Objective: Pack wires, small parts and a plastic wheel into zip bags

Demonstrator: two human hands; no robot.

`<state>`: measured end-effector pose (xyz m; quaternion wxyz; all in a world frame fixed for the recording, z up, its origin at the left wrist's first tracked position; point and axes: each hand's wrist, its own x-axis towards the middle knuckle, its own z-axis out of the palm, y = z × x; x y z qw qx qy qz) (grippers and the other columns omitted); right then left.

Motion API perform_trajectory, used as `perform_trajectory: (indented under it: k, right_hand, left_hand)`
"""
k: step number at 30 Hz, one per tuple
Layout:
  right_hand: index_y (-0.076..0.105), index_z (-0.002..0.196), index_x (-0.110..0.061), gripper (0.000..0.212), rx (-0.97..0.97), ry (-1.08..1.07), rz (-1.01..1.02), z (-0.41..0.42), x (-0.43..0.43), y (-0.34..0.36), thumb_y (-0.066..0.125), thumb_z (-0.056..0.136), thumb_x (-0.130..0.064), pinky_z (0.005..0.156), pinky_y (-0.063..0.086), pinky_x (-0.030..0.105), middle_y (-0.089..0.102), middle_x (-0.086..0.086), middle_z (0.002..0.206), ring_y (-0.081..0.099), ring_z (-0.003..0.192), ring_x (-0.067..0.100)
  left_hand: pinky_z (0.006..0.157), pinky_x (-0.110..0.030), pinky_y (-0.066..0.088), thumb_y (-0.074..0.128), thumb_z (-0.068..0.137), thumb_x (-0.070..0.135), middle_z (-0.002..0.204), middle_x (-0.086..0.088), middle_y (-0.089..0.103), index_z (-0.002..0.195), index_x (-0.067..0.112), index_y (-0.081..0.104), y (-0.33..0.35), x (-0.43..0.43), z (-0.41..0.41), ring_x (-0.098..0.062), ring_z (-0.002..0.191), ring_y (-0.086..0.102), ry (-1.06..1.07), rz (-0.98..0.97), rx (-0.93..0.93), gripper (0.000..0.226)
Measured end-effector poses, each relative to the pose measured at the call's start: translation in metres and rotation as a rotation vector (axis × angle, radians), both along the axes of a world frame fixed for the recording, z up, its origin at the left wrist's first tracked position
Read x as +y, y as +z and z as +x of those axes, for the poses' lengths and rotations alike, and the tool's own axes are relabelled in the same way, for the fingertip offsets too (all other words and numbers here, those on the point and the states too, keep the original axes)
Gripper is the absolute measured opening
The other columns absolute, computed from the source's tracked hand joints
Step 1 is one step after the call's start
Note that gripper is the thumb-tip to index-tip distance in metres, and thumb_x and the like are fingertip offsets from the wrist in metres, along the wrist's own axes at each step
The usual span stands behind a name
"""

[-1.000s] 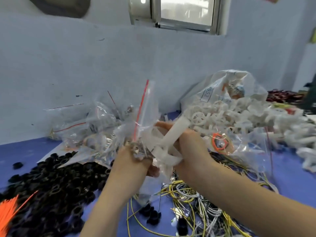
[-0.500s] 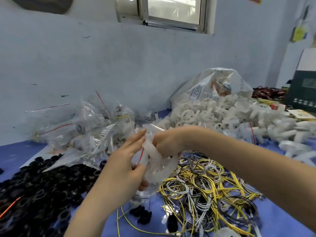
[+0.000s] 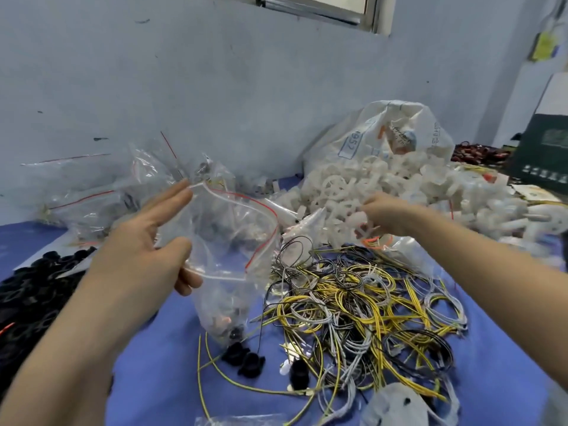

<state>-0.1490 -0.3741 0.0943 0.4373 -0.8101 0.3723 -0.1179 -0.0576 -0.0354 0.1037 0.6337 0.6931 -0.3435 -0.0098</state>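
- Left hand holds a clear zip bag up over the blue table, thumb pinching the near lip while the straight fingers prop the far side, so the red-lined mouth gapes wide.
- Down in that bag's bottom sit a few small dark and pinkish parts; I judge it part-filled, with no wheel inside as far as I can see.
- Right hand is out at the heap of white plastic wheels, fingers curled down onto one; whether it has it gripped I cannot tell.
- Between the two arms lies the tangle of yellow, white and black wires, loose and unbagged.
- Black small parts lie scattered just below the bag, and a big black pile sits at the left.
- Behind the left hand a mound of filled bags suggests plenty is packed already, yet plenty is left.
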Motion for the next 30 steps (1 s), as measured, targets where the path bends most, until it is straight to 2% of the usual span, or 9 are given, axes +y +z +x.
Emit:
perform_trajectory:
  k: [4,6,9,17,20,22,24,27,30]
  right_hand:
    - [0.065,0.106,0.002,0.023,0.068,-0.044,-0.21,0.018,-0.03,-0.064,0.056,0.092,-0.014,0.065,0.053,0.03,0.065,0.008,0.091,0.062,0.072,0.021]
    - [0.061,0.12,0.0,0.031,0.057,-0.042,-0.295,0.029,-0.038,-0.073,0.052,0.093,-0.011,0.086,0.053,0.042,0.055,0.003,0.124,0.058,0.105,0.027]
    - [0.05,0.135,-0.004,0.045,0.098,0.042,-0.342,0.047,-0.053,-0.077,0.046,0.09,0.001,0.094,0.048,0.037,0.024,-0.003,0.156,0.043,0.127,0.022]
    - [0.066,0.115,-0.004,0.03,0.202,0.084,-0.857,0.067,-0.04,-0.092,0.054,0.089,-0.01,0.098,0.038,0.04,0.052,0.014,0.126,0.048,0.114,0.032]
    - [0.07,0.11,-0.01,0.028,-0.032,-0.115,-1.073,0.051,-0.024,-0.08,0.058,0.084,-0.011,0.092,0.036,0.043,0.057,0.017,0.114,0.043,0.112,0.036]
    - [0.069,0.108,-0.003,0.028,-0.312,-0.231,-0.93,0.041,-0.007,-0.055,0.057,0.083,-0.004,0.094,0.038,0.041,0.056,0.02,0.112,0.046,0.109,0.036]
    - [0.067,0.109,0.0,0.027,-0.565,-0.249,-0.676,0.03,0.017,-0.018,0.051,0.087,-0.001,0.09,0.037,0.024,0.055,0.018,0.113,0.051,0.102,0.028]
    - [0.072,0.079,-0.019,0.028,-0.882,-0.105,-0.333,0.009,0.069,0.046,0.052,0.088,-0.002,0.072,0.044,0.025,0.066,0.004,0.085,0.058,0.079,0.018]
    - [0.071,0.068,-0.017,0.037,-1.035,0.342,0.227,-0.009,0.126,0.086,0.046,0.086,0.001,0.062,0.055,0.036,0.069,0.0,0.072,0.066,0.067,0.019]
  left_hand:
    - [0.037,-0.017,0.043,0.041,0.08,-0.021,0.128,0.039,0.05,0.105,0.046,0.058,-0.006,-0.002,0.001,-0.017,0.035,0.054,-0.038,-0.011,-0.003,0.074]
    - [0.036,-0.017,0.043,0.043,0.079,-0.022,0.127,0.04,0.051,0.104,0.046,0.06,-0.009,-0.003,0.004,-0.017,0.035,0.054,-0.03,-0.014,-0.007,0.074]
    - [0.036,-0.015,0.041,0.054,0.075,-0.011,0.126,0.036,0.054,0.1,0.049,0.063,-0.011,-0.003,0.01,-0.017,0.033,0.052,-0.018,-0.047,-0.022,0.065]
    - [0.038,-0.016,0.042,0.049,0.065,0.003,0.124,0.036,0.056,0.093,0.055,0.068,-0.01,-0.001,0.014,-0.018,0.034,0.053,0.013,-0.04,-0.033,0.062]
    - [0.037,-0.013,0.039,0.051,0.078,-0.01,0.088,0.004,0.073,0.105,0.049,0.066,-0.012,-0.005,0.015,-0.014,0.032,0.052,0.103,-0.007,0.008,0.066]
    - [0.038,-0.011,0.039,0.047,0.082,-0.007,0.051,-0.006,0.065,0.114,0.046,0.063,-0.01,-0.007,0.011,-0.01,0.032,0.051,0.146,0.042,0.033,0.064]
    - [0.039,-0.01,0.038,0.046,0.084,-0.006,0.046,-0.008,0.063,0.12,0.042,0.06,-0.005,-0.009,0.002,-0.007,0.032,0.051,0.153,0.066,0.05,0.061]
    - [0.037,-0.01,0.037,0.044,0.086,-0.01,0.089,-0.021,0.073,0.127,0.03,0.059,0.003,-0.011,-0.01,-0.006,0.031,0.051,0.131,0.086,0.06,0.059]
    - [0.036,-0.012,0.038,0.041,0.087,-0.014,0.125,-0.027,0.06,0.13,0.024,0.059,0.008,-0.01,-0.017,-0.006,0.033,0.052,0.092,0.09,0.106,0.06]
